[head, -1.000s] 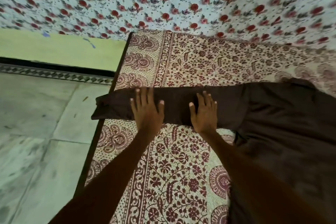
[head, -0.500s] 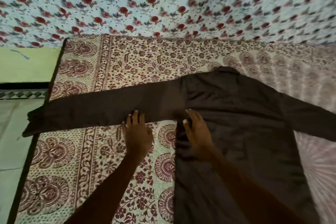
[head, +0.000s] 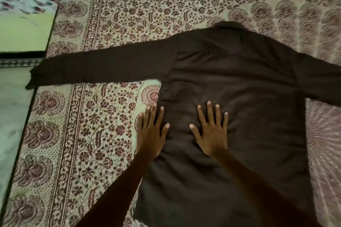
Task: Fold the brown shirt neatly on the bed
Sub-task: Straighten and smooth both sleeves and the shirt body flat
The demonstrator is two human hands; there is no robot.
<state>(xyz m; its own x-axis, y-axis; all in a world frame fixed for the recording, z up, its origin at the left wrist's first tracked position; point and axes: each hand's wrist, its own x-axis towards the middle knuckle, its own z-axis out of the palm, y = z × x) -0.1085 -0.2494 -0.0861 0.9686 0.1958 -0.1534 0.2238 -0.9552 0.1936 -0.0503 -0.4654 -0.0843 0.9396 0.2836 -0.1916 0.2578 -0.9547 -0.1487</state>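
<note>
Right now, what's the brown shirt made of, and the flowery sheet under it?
The brown shirt looks like soft woven cloth, maybe cotton: matte, no shine, wrinkling gently around the right hand pressing it. The bedsheet looks like thin printed cloth too: flat, matte, maroon flowers on a pale ground. The exact fibre cannot be told.

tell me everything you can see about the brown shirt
The brown shirt is dark, long-sleeved, spread flat on the patterned bedspread, collar at the far end. One sleeve reaches past the bed's edge; the other runs out of frame. The left hand rests flat across its side edge, the right hand on its body.
</note>
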